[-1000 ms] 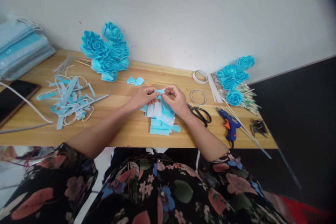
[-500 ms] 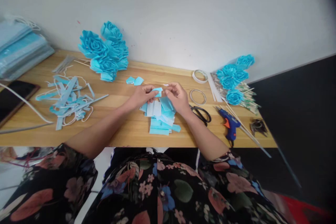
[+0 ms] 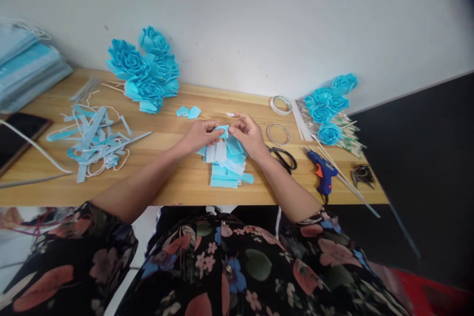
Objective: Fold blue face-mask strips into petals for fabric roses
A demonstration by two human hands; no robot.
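One blue fabric piece (image 3: 223, 129), pinched from both sides
Left hand (image 3: 201, 136) and right hand (image 3: 248, 135) each have a fingertip grip — over a cut-fabric pile (image 3: 224, 177) on the table (image 3: 181, 187).

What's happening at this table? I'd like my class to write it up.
A person pinches a small blue piece in the left hand, with the right hand close at its edge. A small white scrap shows by the right hand. Cut blue and white pieces lie below the hands. A tangle of strips lies to the left, scissors and a glue gun to the right. Blue flowers stand out on both sides, a left bunch and a right bunch.
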